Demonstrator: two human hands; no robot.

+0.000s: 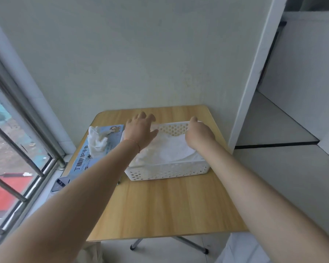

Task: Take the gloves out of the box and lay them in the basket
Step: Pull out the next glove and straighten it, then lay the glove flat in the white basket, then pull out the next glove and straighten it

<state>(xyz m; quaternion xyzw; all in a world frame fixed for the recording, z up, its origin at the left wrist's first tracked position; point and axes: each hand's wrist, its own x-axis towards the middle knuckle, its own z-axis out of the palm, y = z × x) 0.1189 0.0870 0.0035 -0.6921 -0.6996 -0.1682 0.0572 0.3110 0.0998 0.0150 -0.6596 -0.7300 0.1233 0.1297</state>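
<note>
Both hands over the white basket (167, 172). Left hand (141, 132) spread flat, released, on the gloves (171, 150) inside; right hand (198, 136) grip indeterminate. Box (84, 160) adjacent, left.

The light-blue box (95, 149) carries large dark Chinese characters along its top face reading 丁腈防护手套, with a small cartoon figure printed near its far end, while the smaller lines of print below are too blurred to read.
</note>
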